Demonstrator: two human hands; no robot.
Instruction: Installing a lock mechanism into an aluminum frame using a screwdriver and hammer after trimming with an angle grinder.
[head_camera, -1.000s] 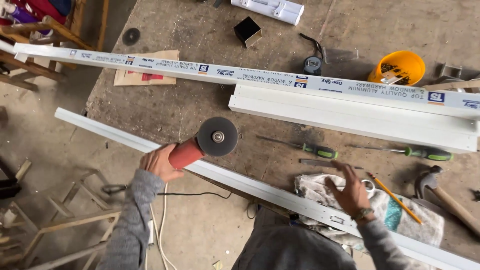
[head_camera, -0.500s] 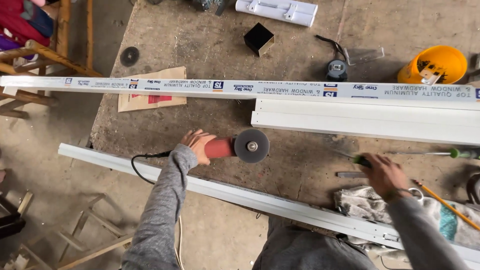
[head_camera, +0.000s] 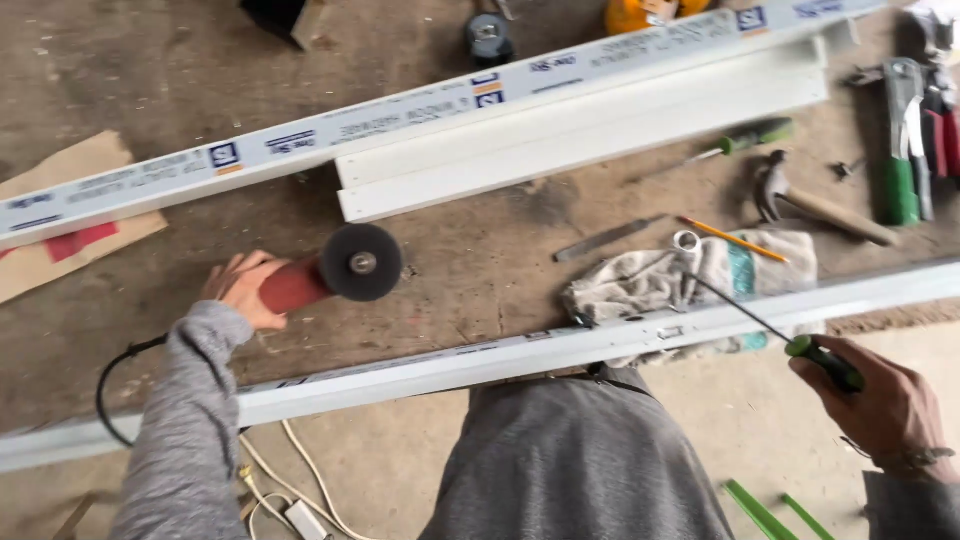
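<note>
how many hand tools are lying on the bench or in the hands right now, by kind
Screwdrivers: 2, one green-handled in the right hand, shaft toward the long white profile, one on the bench
Hammers: 1
Angle grinders: 1, held by the left hand
Pencils: 1
Flat files: 1
Total: 6

Between the near white profile (head_camera: 560, 350) and the stacked white profiles (head_camera: 590, 140), the bench (head_camera: 470, 270) lay mostly bare around the grinder (head_camera: 340, 268). To the right, a rag (head_camera: 650, 285), file (head_camera: 605, 240), pencil (head_camera: 735, 240) and hammer (head_camera: 810, 205) crowded the way.
</note>
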